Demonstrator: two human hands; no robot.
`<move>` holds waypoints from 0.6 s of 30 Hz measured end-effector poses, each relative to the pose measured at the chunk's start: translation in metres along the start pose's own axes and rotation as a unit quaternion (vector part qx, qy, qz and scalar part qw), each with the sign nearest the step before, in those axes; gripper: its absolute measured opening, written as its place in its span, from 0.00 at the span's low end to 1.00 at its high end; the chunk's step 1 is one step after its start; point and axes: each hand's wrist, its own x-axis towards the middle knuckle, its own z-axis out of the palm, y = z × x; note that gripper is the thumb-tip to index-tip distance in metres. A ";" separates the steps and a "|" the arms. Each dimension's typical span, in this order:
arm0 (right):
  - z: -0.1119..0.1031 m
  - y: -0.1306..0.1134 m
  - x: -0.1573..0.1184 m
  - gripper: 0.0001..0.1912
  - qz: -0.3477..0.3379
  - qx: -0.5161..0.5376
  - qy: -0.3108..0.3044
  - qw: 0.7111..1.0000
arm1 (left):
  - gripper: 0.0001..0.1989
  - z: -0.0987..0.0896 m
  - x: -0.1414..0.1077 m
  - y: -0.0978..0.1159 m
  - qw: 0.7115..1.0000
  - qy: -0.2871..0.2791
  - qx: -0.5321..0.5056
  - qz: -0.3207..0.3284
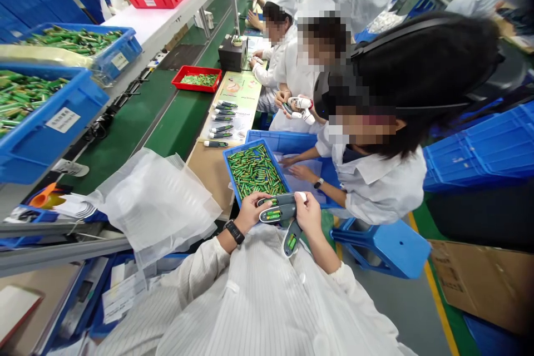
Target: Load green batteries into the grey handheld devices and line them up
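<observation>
Close to my body, both hands hold a small bunch of grey handheld devices with white ends. One device [287,198] lies uppermost, and beside it a second device [286,211] shows green batteries in its uncovered compartment. Below them a third device [292,239] hangs tilted down from my right hand, also with green batteries showing. My right hand [309,214] is closed around the white ends of the bunch. With fingers pinched, my left hand [250,211] grips the left end of the uppermost device. Just beyond my hands stands a blue tray [230,177] full of green batteries [256,169].
Similar devices [221,128] lie in a row on the bench, near a red tray [177,79]. White foam sheets [154,200] lie to the left. Blue bins [54,122] fill the left shelf. A co-worker [375,183] sits close on the right, by a blue stool [387,247].
</observation>
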 end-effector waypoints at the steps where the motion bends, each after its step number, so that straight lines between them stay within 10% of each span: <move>1: 0.000 0.000 0.000 0.23 -0.002 -0.004 -0.001 1.000 | 0.19 0.000 0.000 0.002 1.000 -0.003 -0.014 -0.010; 18: 0.042 -0.004 0.017 0.25 -0.064 -0.047 -0.131 0.988 | 0.26 -0.047 0.006 0.006 0.985 -0.148 0.085 -0.006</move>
